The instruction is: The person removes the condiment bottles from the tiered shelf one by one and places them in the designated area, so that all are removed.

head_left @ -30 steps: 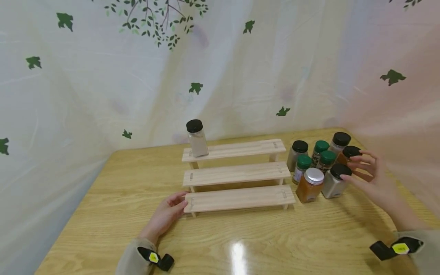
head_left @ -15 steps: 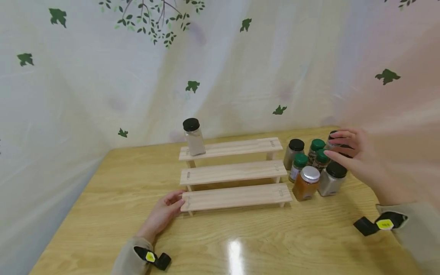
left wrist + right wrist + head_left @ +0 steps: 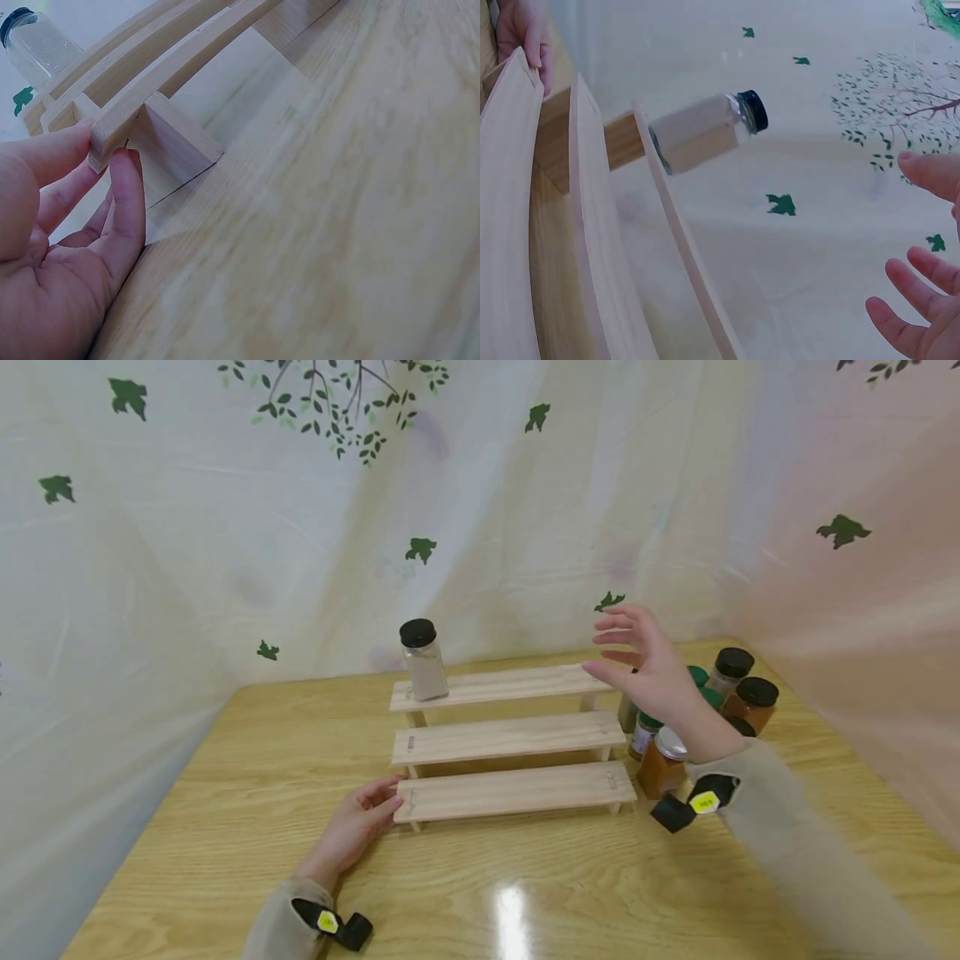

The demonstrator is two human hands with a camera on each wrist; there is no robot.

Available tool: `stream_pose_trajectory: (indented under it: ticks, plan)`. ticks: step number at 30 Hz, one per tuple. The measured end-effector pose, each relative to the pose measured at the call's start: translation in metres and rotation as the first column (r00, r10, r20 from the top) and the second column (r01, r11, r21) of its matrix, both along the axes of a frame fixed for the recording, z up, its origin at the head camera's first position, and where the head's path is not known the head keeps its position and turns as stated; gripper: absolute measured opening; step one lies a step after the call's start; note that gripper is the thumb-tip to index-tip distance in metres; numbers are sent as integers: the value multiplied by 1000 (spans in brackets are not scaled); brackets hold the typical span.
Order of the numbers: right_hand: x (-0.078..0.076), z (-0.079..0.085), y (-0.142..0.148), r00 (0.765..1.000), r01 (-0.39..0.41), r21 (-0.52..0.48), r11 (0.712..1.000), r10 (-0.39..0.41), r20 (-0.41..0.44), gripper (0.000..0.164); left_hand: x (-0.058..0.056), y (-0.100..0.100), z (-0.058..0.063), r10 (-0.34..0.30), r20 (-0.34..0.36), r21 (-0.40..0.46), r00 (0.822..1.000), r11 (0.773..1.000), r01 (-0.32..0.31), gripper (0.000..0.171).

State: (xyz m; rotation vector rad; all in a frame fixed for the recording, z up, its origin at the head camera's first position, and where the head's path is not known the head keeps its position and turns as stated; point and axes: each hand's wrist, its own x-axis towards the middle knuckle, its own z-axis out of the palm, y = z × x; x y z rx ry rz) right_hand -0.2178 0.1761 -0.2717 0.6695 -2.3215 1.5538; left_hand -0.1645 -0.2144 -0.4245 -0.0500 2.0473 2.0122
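A three-tier wooden rack (image 3: 510, 739) stands on the table, its steps rising toward the back. My left hand (image 3: 358, 827) pinches the left end of the lowest step; in the left wrist view the thumb lies above the board (image 3: 187, 71) and a finger bends beneath it. One black-lidded glass jar (image 3: 425, 664) of pale powder stands on the left end of the top step. My right hand (image 3: 648, 672) hovers by the top step's right end, fingers spread and loosely bent, holding nothing. The right wrist view shows the jar (image 3: 697, 135) well apart from the fingers (image 3: 915, 292).
Right of the rack stands a group of spice jars, partly hidden by my right forearm. Among them are a silver-lidded orange jar (image 3: 660, 768), a black-lidded brown jar (image 3: 752, 706) and green-lidded ones. A white curtain (image 3: 510, 527) with leaf prints hangs behind the table (image 3: 420, 893).
My right hand has moved left from over the spice jars to the top step's right end, with nothing in it. The left hand keeps its hold on the rack.
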Motion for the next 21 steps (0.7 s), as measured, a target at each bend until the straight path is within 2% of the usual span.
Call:
stream_pose_trajectory:
  ticks: [7,21]
  plan:
    - [-15,1,-49,990,-102,25,994,99,105,75,0,0,0,-5,-5,12,1000,1000,5,50]
    - [-37,-13,-114,984,-118,48,992,110,142,84,0,2,-3,16,-16,56,1000,998,-15,48]
